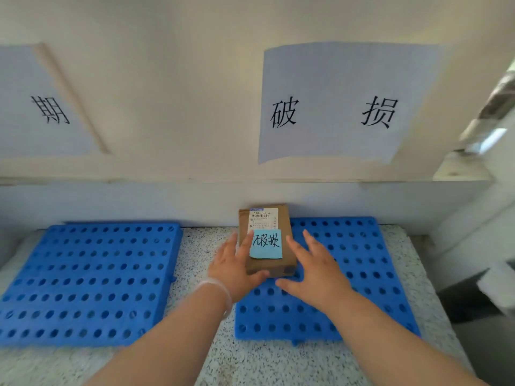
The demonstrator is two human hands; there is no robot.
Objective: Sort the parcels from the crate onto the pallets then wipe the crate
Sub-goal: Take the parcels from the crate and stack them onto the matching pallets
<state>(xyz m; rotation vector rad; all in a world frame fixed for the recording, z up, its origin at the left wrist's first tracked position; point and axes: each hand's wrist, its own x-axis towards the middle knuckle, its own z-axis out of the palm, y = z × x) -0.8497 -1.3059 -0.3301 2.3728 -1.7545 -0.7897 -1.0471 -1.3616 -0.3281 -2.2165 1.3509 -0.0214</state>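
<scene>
Both forearms [172, 335] are bare down to the lower edge of the frame. A thin, translucent whitish bracelet [220, 288] circles the wrist of the left hand [232, 270], lower centre; the right hand [315, 270] shows bare fingers.

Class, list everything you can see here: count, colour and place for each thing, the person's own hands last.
Speckled stone surface: one, grey-white, across foreground.
Perforated plastic pallets: two, blue, on surface.
Flat cardboard parcel: one, brown, far left of right pallet.
Square sticky note: one, light blue, on parcel.
Printed shipping label: one, white, on parcel.
Large paper signs: two, white, on wall.
Left hand: one, touching parcel's left side.
Right hand: one, open beside parcel.
</scene>
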